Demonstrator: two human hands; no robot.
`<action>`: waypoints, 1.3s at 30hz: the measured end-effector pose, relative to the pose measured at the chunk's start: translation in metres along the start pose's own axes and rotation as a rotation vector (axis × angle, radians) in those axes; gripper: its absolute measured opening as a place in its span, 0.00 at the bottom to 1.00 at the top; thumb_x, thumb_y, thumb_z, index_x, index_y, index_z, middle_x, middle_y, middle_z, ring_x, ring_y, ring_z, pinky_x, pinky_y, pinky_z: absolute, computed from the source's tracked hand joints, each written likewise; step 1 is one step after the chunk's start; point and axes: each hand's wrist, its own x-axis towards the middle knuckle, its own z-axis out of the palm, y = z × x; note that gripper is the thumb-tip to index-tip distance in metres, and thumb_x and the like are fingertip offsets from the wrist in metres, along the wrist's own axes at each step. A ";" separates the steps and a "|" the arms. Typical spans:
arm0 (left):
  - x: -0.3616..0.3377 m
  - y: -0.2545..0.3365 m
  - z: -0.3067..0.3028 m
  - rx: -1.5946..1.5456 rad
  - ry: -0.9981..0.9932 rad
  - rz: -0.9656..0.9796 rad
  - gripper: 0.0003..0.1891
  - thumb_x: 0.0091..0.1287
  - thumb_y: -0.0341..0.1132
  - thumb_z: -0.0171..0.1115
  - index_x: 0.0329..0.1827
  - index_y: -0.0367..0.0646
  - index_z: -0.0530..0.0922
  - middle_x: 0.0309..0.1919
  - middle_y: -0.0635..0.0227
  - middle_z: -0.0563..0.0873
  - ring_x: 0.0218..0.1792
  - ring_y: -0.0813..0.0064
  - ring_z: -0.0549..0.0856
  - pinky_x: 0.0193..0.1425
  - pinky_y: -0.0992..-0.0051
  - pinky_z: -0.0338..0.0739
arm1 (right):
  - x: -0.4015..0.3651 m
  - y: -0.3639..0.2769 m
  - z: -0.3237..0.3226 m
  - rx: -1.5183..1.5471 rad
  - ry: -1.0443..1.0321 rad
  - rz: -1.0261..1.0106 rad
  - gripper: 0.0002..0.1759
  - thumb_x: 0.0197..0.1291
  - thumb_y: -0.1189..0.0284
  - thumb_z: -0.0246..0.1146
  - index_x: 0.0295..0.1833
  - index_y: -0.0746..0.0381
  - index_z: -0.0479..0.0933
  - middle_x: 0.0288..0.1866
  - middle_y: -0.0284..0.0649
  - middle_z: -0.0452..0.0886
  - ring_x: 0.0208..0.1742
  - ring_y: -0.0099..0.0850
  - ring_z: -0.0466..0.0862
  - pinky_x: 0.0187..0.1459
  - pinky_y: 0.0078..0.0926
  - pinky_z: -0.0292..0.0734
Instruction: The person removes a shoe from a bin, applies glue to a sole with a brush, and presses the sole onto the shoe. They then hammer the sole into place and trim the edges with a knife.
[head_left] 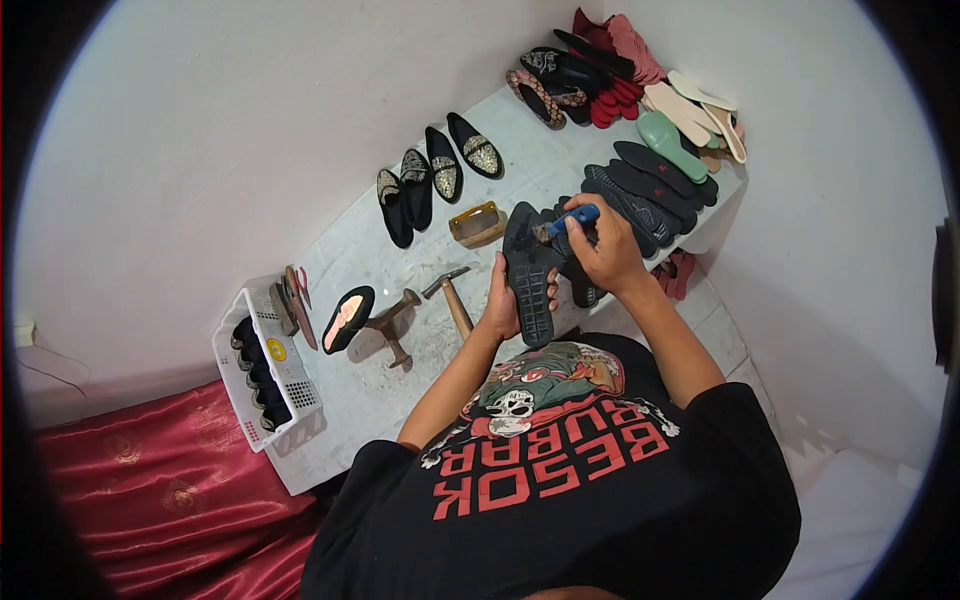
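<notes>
"Where's the black sole [533, 300]?"
"Just off the view's centre toward two o'clock, toe at twelve, the left hand [503, 308] clamping it in its grip."
"And the right hand [610, 252]?"
"Its grip is clamped on a blue brush [582, 214], bristles at the sole's upper half."
"On the bench [340, 252]?"
"Hammer [455, 302] at the sole's nine, amber container [480, 239] at ten."

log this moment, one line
left hand: holds black gridded sole | right hand: holds blue-handled brush at sole | nearby: wooden-handled hammer
</notes>
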 end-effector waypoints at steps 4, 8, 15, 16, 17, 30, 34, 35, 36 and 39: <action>0.003 0.003 0.002 -0.025 0.000 0.035 0.46 0.75 0.80 0.33 0.66 0.45 0.74 0.45 0.64 0.81 0.42 0.68 0.80 0.46 0.62 0.79 | 0.003 0.002 0.007 -0.089 0.001 -0.209 0.12 0.69 0.74 0.65 0.53 0.66 0.75 0.39 0.49 0.83 0.38 0.49 0.85 0.44 0.43 0.80; -0.005 0.015 -0.004 -0.015 0.067 0.095 0.46 0.75 0.79 0.32 0.65 0.44 0.76 0.45 0.65 0.83 0.42 0.69 0.82 0.46 0.64 0.81 | -0.005 0.004 0.018 -0.028 -0.160 -0.273 0.11 0.69 0.75 0.64 0.53 0.66 0.75 0.41 0.49 0.83 0.41 0.50 0.85 0.45 0.43 0.80; -0.001 0.015 -0.006 0.026 0.018 0.124 0.46 0.75 0.79 0.32 0.64 0.43 0.76 0.45 0.65 0.83 0.42 0.70 0.83 0.45 0.65 0.81 | 0.041 0.009 0.019 0.017 -0.010 -0.164 0.11 0.70 0.75 0.64 0.54 0.68 0.76 0.45 0.53 0.84 0.43 0.52 0.86 0.46 0.42 0.81; 0.000 0.016 -0.005 0.054 0.045 0.127 0.46 0.75 0.80 0.32 0.64 0.43 0.76 0.44 0.65 0.83 0.41 0.70 0.83 0.44 0.65 0.81 | 0.046 0.009 0.020 0.023 -0.021 -0.206 0.11 0.70 0.75 0.65 0.54 0.68 0.76 0.45 0.53 0.84 0.43 0.52 0.86 0.46 0.42 0.81; 0.001 0.019 -0.005 0.058 0.044 0.123 0.46 0.75 0.80 0.32 0.64 0.43 0.76 0.44 0.65 0.83 0.41 0.70 0.83 0.44 0.65 0.81 | 0.049 0.011 0.019 0.025 -0.031 -0.247 0.11 0.70 0.75 0.65 0.54 0.68 0.76 0.45 0.53 0.84 0.43 0.53 0.86 0.46 0.42 0.80; 0.004 0.027 -0.011 0.058 0.061 0.075 0.45 0.77 0.77 0.30 0.66 0.44 0.76 0.45 0.63 0.85 0.40 0.70 0.84 0.45 0.65 0.83 | 0.060 0.019 0.021 0.068 -0.024 -0.257 0.10 0.69 0.77 0.63 0.53 0.68 0.76 0.44 0.52 0.84 0.42 0.50 0.86 0.46 0.40 0.80; 0.007 0.027 -0.006 0.135 0.111 0.117 0.45 0.77 0.77 0.30 0.66 0.44 0.76 0.46 0.63 0.85 0.41 0.70 0.84 0.45 0.65 0.83 | 0.053 0.016 0.023 0.078 -0.102 -0.290 0.11 0.68 0.76 0.65 0.53 0.68 0.76 0.43 0.52 0.84 0.41 0.50 0.86 0.45 0.41 0.80; 0.007 0.030 -0.006 0.159 0.130 0.125 0.46 0.77 0.77 0.31 0.66 0.43 0.76 0.46 0.63 0.85 0.41 0.70 0.85 0.45 0.65 0.83 | 0.048 0.015 0.024 0.090 -0.175 -0.303 0.12 0.67 0.75 0.65 0.53 0.67 0.76 0.43 0.52 0.84 0.41 0.51 0.86 0.45 0.41 0.80; 0.006 0.032 -0.007 0.180 0.152 0.134 0.46 0.76 0.78 0.31 0.66 0.43 0.76 0.46 0.63 0.85 0.42 0.69 0.85 0.45 0.65 0.84 | 0.043 0.011 0.024 0.118 -0.241 -0.280 0.12 0.67 0.74 0.66 0.52 0.67 0.76 0.41 0.51 0.83 0.40 0.51 0.85 0.44 0.42 0.80; 0.004 0.035 -0.011 0.182 0.193 0.141 0.46 0.76 0.77 0.31 0.66 0.43 0.76 0.46 0.62 0.85 0.43 0.69 0.85 0.46 0.64 0.83 | 0.040 0.014 0.025 0.134 -0.280 -0.253 0.11 0.67 0.75 0.65 0.52 0.67 0.77 0.41 0.51 0.84 0.40 0.50 0.86 0.44 0.42 0.80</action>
